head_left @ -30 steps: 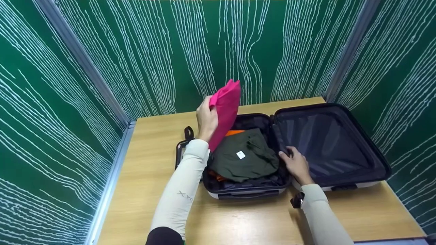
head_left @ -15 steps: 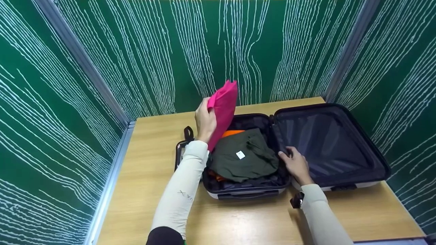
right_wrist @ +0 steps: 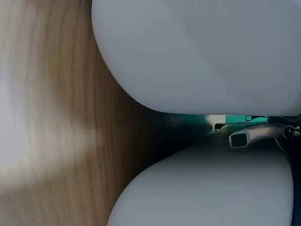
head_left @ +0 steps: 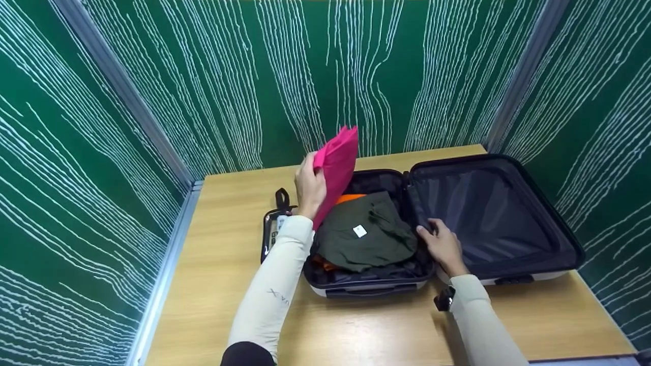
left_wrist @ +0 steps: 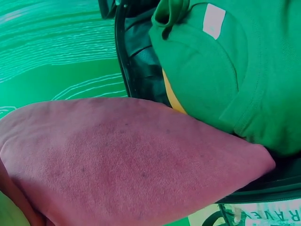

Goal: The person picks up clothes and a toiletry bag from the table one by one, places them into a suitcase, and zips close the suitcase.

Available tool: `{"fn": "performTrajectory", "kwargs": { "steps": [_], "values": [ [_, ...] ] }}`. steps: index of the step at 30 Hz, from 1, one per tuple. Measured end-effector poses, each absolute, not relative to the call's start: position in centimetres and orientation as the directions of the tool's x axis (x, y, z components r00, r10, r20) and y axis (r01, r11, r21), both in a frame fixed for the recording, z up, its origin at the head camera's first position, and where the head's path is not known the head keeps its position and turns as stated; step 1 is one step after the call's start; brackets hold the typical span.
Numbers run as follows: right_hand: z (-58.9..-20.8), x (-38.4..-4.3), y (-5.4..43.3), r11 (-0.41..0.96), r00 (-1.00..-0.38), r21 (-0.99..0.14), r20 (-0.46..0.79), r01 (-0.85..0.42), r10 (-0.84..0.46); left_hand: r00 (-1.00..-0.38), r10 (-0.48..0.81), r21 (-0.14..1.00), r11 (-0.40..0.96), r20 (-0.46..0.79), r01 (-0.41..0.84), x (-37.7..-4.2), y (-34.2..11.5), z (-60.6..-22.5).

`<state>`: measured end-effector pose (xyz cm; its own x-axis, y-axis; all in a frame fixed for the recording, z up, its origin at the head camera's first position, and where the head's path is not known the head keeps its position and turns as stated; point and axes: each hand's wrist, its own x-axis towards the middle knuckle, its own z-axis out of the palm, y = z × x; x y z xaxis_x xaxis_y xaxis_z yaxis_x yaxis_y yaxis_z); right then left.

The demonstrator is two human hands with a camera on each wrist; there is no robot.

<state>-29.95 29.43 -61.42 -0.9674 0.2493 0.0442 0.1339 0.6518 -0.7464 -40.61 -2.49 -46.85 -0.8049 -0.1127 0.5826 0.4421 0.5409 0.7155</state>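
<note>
In the head view my left hand (head_left: 310,187) grips a folded pink garment (head_left: 339,157) above the suitcase's left side. Its lower end slants down beside a folded dark green garment (head_left: 374,234) with a white label. Seen from the left wrist, the pink garment (left_wrist: 136,160) spreads wide below the green garment (left_wrist: 211,70). Orange cloth (head_left: 351,197) peeks out beneath the green one, inside the open suitcase (head_left: 374,292). My right hand (head_left: 443,246) rests at the inner edge between the two halves, thumb and index finger apart.
The suitcase lid (head_left: 478,213) lies spread open to the right. Left of the suitcase, a clear pouch (head_left: 274,231) with black trim lies on the wooden table (head_left: 218,284). Green panels (head_left: 285,76) with white lines enclose the table. A zip pull (right_wrist: 254,134) hangs between the pale shells (right_wrist: 202,56).
My left hand and the pink garment rise slightly left, then come down a little to the right. More of the clear pouch shows now. The right hand stays in place.
</note>
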Motion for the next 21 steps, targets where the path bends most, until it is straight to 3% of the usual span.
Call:
{"fn": "performTrajectory", "kwargs": {
  "steps": [21],
  "values": [
    [-61.4, -30.0, 29.3, 0.65, -0.97, -0.75, 0.048, 0.122, 0.238, -0.788, -0.009, 0.65, 0.571, 0.615, 0.501, -37.9, -0.2, -49.4]
  ]
}}
